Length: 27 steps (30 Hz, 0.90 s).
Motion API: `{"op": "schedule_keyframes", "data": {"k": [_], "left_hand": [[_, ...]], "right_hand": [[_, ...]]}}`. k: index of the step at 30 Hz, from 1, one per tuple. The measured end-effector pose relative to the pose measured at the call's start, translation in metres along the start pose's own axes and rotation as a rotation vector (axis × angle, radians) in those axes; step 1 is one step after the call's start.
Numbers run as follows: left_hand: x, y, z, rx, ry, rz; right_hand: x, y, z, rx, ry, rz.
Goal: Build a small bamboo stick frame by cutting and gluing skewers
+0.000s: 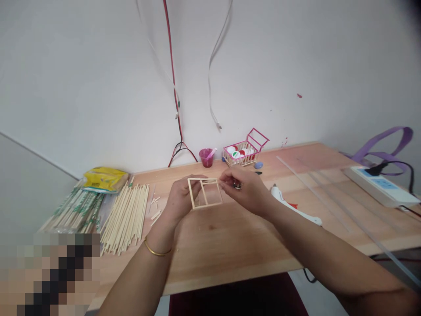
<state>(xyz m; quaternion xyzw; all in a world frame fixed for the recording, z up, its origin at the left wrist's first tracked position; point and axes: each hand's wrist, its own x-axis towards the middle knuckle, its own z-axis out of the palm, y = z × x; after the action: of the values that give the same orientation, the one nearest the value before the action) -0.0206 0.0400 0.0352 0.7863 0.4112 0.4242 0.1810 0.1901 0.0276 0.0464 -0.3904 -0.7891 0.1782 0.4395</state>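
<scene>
My left hand (pixel 182 195) is closed on the left side of a small rectangular frame (pixel 191 195) of thin wooden sticks, with a crossbar inside it. It holds the frame tilted above the table. The fingertips of my right hand (pixel 241 186) are pinched together at the frame's upper right corner. Something small and dark shows under the right palm, too unclear to name. A white glue gun (pixel 296 210) lies just right of that hand. Short cut stick pieces (pixel 156 215) are on the table left of my left hand.
Loose wooden sticks (pixel 126 215), wrapped sticks (pixel 77 206) and a yellow packet (pixel 105 179) lie at left. Along the wall stand a purple cup (pixel 206 159) and a pink-rimmed stick basket (pixel 241 153) with bottle caps. Clear glue sticks (pixel 315 193) and a power strip (pixel 381 186) lie at right.
</scene>
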Motion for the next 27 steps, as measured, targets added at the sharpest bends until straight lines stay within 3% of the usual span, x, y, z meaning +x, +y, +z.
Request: {"op": "schedule_keyframes", "data": {"k": [4, 16, 27], "left_hand": [[0.0, 0.007, 0.003, -0.027, -0.034, 0.057], [-0.002, 0.011, 0.007, -0.086, -0.121, 0.057], [-0.003, 0.014, 0.008, -0.086, -0.178, 0.011]], "right_hand": [[-0.001, -0.003, 0.0, -0.034, -0.029, -0.141], [-0.002, -0.004, 0.002, -0.144, -0.097, -0.23], [-0.002, -0.007, 0.004, -0.335, -0.222, -0.191]]}}
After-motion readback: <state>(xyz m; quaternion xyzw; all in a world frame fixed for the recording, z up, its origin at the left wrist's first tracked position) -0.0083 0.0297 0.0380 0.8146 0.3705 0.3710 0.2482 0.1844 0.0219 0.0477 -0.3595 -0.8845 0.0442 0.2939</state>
